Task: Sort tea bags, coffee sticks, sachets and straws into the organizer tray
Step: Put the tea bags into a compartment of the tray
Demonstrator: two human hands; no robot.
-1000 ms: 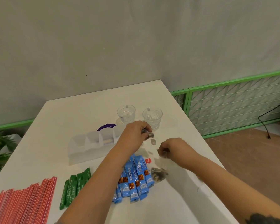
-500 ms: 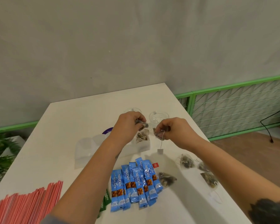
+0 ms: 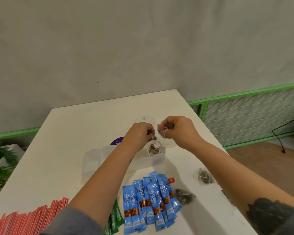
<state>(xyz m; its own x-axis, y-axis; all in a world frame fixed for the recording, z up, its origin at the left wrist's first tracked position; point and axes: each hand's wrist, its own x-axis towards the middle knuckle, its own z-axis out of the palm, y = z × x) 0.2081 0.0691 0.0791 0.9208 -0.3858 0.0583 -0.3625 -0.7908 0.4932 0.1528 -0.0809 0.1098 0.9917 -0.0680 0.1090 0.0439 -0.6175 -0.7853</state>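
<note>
My left hand [image 3: 140, 134] pinches a tea bag [image 3: 153, 137] just above the right end of the translucent organizer tray [image 3: 92, 160]. That end compartment holds several tea bags [image 3: 154, 148]. My right hand [image 3: 178, 129] pinches another tea bag [image 3: 161, 132] by its top, its string hanging down over the same compartment. Blue coffee sticks [image 3: 151, 200] lie fanned out in front of the tray. Two loose tea bags [image 3: 184, 196] [image 3: 204, 178] lie to their right. Green sachets [image 3: 115, 217] peek out under my left forearm. Red straws [image 3: 29, 217] lie at the near left.
Two clear cups [image 3: 144, 119] stand behind the tray, one hidden mostly by my right hand. A purple round label [image 3: 117, 142] lies behind the tray. The white table [image 3: 71, 126] ends close on the right, with a green railing [image 3: 244, 99] and floor beyond.
Both hands have risen from the table with tea bags and come together over the tray's right compartment. The view has tilted closer over the table.
</note>
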